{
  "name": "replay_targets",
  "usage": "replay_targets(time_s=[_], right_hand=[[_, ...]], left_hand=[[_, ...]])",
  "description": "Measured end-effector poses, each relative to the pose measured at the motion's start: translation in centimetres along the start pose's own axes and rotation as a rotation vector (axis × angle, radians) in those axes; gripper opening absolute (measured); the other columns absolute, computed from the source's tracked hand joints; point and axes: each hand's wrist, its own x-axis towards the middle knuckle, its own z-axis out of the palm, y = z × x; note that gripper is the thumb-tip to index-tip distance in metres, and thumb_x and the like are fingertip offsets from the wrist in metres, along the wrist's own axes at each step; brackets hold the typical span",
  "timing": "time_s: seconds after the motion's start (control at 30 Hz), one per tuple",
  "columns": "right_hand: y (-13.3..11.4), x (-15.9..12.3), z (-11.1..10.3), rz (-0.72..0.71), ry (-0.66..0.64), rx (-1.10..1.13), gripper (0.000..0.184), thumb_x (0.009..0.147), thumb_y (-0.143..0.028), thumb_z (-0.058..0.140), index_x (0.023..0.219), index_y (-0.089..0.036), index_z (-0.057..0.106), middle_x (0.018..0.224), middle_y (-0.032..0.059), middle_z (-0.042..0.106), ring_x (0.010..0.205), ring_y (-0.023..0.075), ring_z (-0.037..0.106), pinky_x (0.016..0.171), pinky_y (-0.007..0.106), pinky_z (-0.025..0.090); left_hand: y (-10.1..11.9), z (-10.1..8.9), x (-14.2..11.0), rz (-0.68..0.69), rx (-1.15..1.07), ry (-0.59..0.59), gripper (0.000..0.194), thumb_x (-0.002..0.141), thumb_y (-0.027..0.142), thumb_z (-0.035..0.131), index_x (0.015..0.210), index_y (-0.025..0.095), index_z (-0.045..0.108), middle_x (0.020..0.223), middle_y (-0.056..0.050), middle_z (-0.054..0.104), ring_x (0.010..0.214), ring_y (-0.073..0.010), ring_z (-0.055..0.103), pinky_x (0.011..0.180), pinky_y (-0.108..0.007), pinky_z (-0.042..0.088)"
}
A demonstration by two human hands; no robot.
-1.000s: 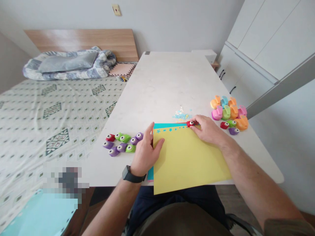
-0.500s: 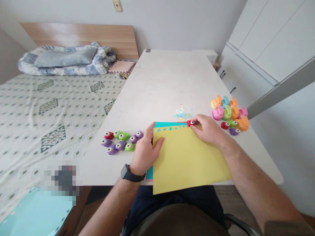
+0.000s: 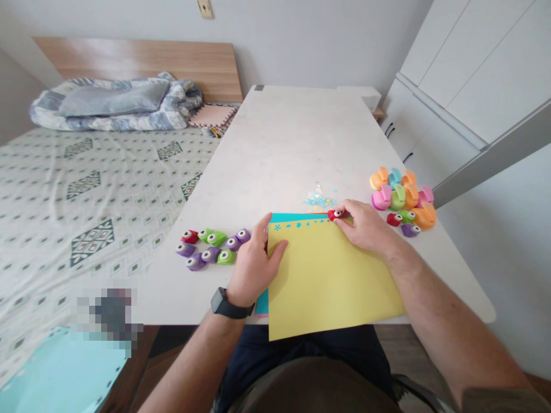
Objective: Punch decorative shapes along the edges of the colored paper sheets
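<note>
A yellow paper sheet (image 3: pixel 327 278) lies on the white table (image 3: pixel 293 143) over a teal sheet (image 3: pixel 293 218), its near edge hanging past the table's front. A row of small punched shapes runs along its far edge. My left hand (image 3: pixel 253 264), with a black watch on the wrist, presses on the sheet's left edge. My right hand (image 3: pixel 365 226) grips a small red punch (image 3: pixel 336 214) set on the sheet's far right edge.
Several small punches (image 3: pixel 213 248), purple, green and red, lie left of my left hand. A pile of bigger colourful punches (image 3: pixel 402 201) sits at the right. Paper scraps (image 3: pixel 318 199) lie beyond the sheets. A bed (image 3: pixel 86 183) stands left, white cabinets (image 3: pixel 465 69) right.
The hands and paper stay almost still. The view has shifted slightly upward between the earliest frame and now.
</note>
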Motion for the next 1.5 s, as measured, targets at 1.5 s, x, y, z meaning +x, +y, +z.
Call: replay_targets(time_s=[1.5], right_hand=[[0.17, 0.08, -0.19, 0.005, -0.002, -0.011, 0.012, 0.091, -0.023, 0.064, 0.103, -0.024, 0.065, 0.101, 0.0063, 0.075, 0.093, 0.0255, 0.071, 0.082, 0.038, 0.053]], left_hand=[[0.39, -0.23, 0.01, -0.032, -0.005, -0.029, 0.068, 0.094, 0.036, 0.063, 0.156, 0.020, 0.038, 0.094, -0.005, 0.074, 0.075, -0.0193, 0.070, 0.069, -0.030, 0.054]])
